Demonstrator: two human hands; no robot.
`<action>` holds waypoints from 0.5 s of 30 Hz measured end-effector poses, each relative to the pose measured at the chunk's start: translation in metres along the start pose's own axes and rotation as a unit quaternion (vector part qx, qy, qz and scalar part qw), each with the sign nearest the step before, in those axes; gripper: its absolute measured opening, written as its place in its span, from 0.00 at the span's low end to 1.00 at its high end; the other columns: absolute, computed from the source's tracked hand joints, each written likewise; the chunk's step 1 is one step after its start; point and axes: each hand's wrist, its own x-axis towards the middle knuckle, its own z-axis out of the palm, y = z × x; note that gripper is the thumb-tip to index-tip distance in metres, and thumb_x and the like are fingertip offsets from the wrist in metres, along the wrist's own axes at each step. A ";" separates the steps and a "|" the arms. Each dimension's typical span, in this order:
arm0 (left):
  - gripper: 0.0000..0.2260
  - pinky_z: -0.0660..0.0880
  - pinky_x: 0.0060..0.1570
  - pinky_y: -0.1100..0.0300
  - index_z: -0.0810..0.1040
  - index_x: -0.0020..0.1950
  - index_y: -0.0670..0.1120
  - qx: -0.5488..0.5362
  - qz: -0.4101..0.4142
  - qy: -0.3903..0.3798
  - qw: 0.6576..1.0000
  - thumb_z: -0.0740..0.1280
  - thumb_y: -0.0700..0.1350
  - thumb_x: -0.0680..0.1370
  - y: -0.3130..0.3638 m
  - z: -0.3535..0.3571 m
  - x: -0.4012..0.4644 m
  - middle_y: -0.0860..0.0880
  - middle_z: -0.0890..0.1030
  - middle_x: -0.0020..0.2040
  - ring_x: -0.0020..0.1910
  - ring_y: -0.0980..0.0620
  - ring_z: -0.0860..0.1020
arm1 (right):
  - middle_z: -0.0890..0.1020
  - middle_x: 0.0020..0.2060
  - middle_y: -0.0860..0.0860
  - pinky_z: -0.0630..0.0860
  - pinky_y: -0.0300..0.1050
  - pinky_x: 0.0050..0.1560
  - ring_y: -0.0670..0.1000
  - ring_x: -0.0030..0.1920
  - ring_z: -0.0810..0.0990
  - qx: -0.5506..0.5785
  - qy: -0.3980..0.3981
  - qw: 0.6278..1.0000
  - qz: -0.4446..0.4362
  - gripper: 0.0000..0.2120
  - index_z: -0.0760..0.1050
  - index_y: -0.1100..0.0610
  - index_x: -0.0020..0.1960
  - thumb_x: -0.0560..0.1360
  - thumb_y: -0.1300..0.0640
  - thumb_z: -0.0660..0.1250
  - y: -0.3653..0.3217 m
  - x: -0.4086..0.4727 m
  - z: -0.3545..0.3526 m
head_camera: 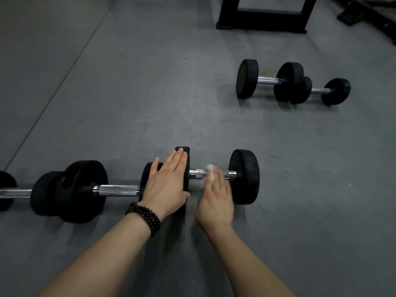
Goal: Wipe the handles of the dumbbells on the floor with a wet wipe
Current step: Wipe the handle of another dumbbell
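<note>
A black dumbbell (244, 176) lies on the grey floor in front of me. My left hand (167, 185) rests flat, fingers straight, on its left weight plate. My right hand (216, 198), blurred by motion, presses a white wet wipe (210, 171) onto the dumbbell's chrome handle (197, 173). To the left lies a second dumbbell, its chrome handle (117, 190) bare. A third handle (15, 194) shows at the left edge.
Two more black dumbbells (270, 81) (336, 91) lie on the floor at the upper right. A black equipment frame (261, 26) stands at the top. More dark gear (364, 16) sits in the top right corner.
</note>
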 end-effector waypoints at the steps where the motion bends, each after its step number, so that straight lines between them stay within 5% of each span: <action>1: 0.51 0.40 0.77 0.48 0.39 0.81 0.47 0.013 0.001 -0.004 1.000 0.73 0.58 0.72 0.000 0.000 0.000 0.52 0.38 0.81 0.79 0.56 0.40 | 0.47 0.80 0.56 0.41 0.51 0.77 0.54 0.79 0.42 0.008 0.010 0.999 0.046 0.45 0.40 0.60 0.80 0.72 0.56 0.63 0.005 0.001 -0.002; 3: 0.57 0.42 0.77 0.47 0.39 0.80 0.46 0.040 -0.006 -0.004 0.999 0.76 0.59 0.68 0.003 0.002 0.002 0.51 0.39 0.81 0.79 0.55 0.40 | 0.44 0.80 0.56 0.40 0.51 0.77 0.54 0.79 0.39 0.031 -0.006 0.999 0.044 0.48 0.38 0.60 0.80 0.72 0.54 0.66 0.003 0.000 -0.001; 7: 0.59 0.43 0.78 0.49 0.38 0.80 0.45 0.070 -0.028 -0.008 0.997 0.78 0.56 0.67 0.008 0.003 0.006 0.50 0.39 0.81 0.79 0.54 0.40 | 0.39 0.79 0.52 0.38 0.50 0.77 0.50 0.78 0.33 0.017 -0.060 0.992 -0.110 0.44 0.41 0.58 0.80 0.73 0.53 0.62 -0.007 -0.005 0.003; 12: 0.62 0.41 0.77 0.49 0.37 0.80 0.45 0.106 -0.037 -0.023 0.993 0.80 0.56 0.64 0.010 0.000 0.019 0.49 0.41 0.81 0.79 0.54 0.42 | 0.59 0.78 0.59 0.51 0.53 0.76 0.56 0.78 0.55 -0.016 0.000 0.999 0.034 0.45 0.56 0.62 0.78 0.64 0.57 0.68 0.014 0.011 -0.003; 15: 0.66 0.41 0.77 0.49 0.38 0.80 0.44 0.117 -0.043 -0.045 0.991 0.81 0.60 0.59 0.011 -0.006 0.034 0.49 0.42 0.81 0.79 0.53 0.43 | 0.48 0.79 0.57 0.45 0.54 0.77 0.56 0.79 0.46 0.014 -0.017 1.000 -0.006 0.46 0.48 0.62 0.80 0.70 0.52 0.69 0.004 0.019 -0.002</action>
